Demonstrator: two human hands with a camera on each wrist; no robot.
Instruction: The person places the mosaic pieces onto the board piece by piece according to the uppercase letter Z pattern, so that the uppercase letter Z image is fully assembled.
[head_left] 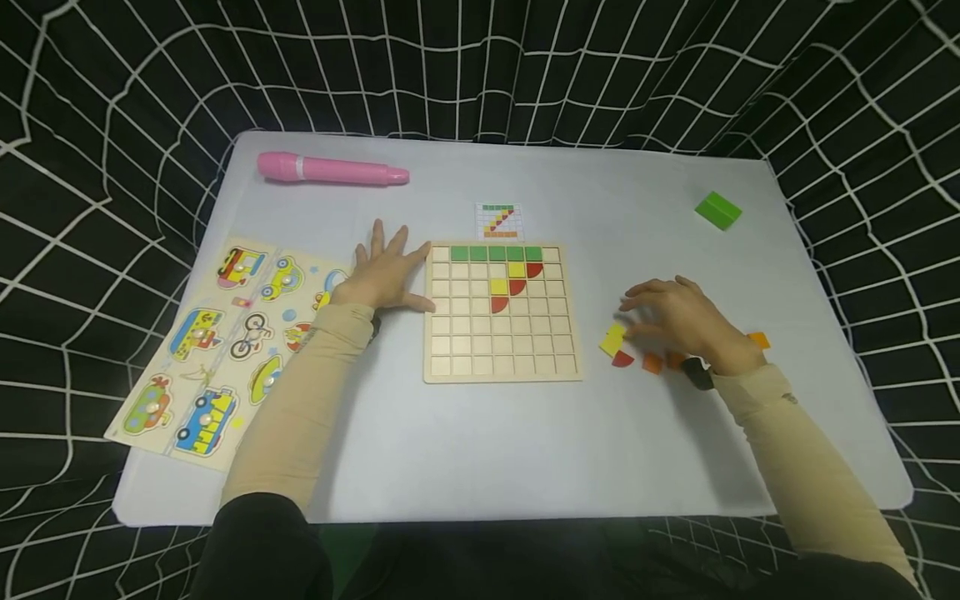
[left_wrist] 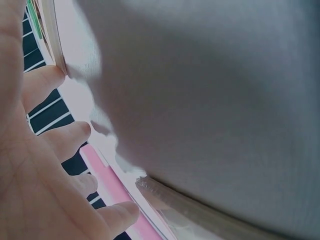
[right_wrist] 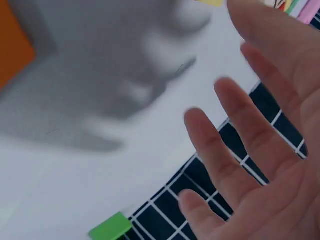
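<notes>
A wooden grid board (head_left: 502,381) lies mid-table, holding a row of green squares (head_left: 497,253), a diagonal of yellow squares (head_left: 498,287) and red quarter-circles (head_left: 517,287). Fingers spread, my left hand (head_left: 382,275) touches the board's left edge with thumb and index fingertip. My right hand (head_left: 675,317) hovers with loosely parted fingers and holds nothing. Near its thumb are yellow pieces (head_left: 613,337) and a red quarter-circle (head_left: 622,359). Orange pieces (head_left: 652,363) lie below the palm, one showing large as an orange piece (right_wrist: 12,45) in the right wrist view.
Behind the board lies a small pattern card (head_left: 499,234) with a Z-shaped design. A vehicle puzzle board (head_left: 168,350) sits under my left forearm. At the back left is a pink pen-shaped object (head_left: 333,171); green pieces (head_left: 718,211) lie back right. Black netted cloth surrounds the table.
</notes>
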